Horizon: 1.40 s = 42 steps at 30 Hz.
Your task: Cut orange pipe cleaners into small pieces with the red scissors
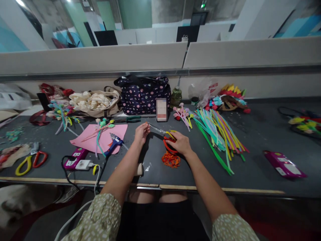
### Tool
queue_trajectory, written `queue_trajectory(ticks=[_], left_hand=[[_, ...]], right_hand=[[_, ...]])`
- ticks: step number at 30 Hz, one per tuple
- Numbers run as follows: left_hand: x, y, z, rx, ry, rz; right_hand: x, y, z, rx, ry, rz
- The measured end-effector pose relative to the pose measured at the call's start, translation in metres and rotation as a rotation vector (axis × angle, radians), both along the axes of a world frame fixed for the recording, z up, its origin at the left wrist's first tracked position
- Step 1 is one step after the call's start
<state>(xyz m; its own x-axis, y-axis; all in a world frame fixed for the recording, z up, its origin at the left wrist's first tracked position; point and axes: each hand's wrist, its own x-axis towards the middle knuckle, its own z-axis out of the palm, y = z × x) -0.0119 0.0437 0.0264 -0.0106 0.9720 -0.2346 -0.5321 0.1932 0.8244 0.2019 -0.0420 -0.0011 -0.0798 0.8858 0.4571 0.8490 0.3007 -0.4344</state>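
Note:
My right hand [181,144] grips scissors [157,129] by their red and yellow handles, with the blades pointing left. At the blade tips, my left hand [142,133] is closed in a pinch. A small orange piece [146,123] shows at its fingertips; its shape is too small to make out. Below the scissors lies a pile of short orange pieces [171,160], cut fuzzy stems by their look. To the right of my right hand spreads a bundle of long coloured pipe cleaners [220,130].
A phone [162,109] leans against a dark patterned bag [145,95]. To the left lie pink paper [86,135], a blue glue gun [114,144], a purple power strip [76,158] with cables, and other scissors [31,159]. Another purple power strip [284,164] lies far right.

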Motion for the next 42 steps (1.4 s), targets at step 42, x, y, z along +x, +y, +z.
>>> queue_trajectory(ticks=[42], left_hand=[[0.0007,0.0004,-0.0073,0.104,0.154,-0.040]], right_hand=[[0.0000,-0.0020,0.0023,-0.005,-0.022,0.026]])
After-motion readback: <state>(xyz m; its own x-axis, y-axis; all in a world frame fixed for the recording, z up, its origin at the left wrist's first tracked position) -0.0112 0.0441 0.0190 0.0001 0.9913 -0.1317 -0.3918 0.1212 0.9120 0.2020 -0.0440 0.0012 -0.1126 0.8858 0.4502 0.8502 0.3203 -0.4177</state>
